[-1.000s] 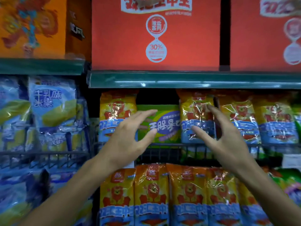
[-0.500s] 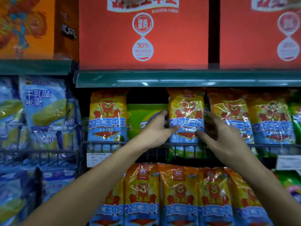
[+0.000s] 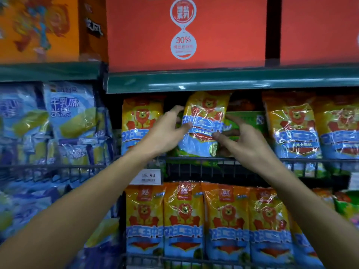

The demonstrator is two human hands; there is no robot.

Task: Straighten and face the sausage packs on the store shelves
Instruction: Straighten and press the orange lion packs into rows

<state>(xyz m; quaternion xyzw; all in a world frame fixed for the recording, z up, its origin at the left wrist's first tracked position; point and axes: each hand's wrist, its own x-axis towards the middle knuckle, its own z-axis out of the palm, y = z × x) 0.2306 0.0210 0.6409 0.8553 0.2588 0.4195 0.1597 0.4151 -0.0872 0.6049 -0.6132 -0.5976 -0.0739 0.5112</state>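
Note:
A yellow-and-blue sausage pack (image 3: 204, 121) with a lion on it leans slightly, lifted above the wire rail of the middle shelf. My left hand (image 3: 167, 131) grips its left edge. My right hand (image 3: 240, 138) pinches its right edge with thumb in front. Behind it lies a green pack (image 3: 246, 121), partly hidden. Matching lion packs stand to the left (image 3: 141, 123) and right (image 3: 291, 127) on the same shelf. A row of several orange-topped lion packs (image 3: 206, 220) fills the shelf below.
A black wire rail (image 3: 194, 167) fronts the middle shelf, with a price tag (image 3: 148, 176) clipped on. A green shelf edge (image 3: 213, 82) sits just above the packs. Red cartons (image 3: 186, 32) stand on top. Blue snack bags (image 3: 70, 117) fill the left bay.
Both hands closed on the lion pack and moved it left, in front of the green pack. The view has shifted right and down slightly.

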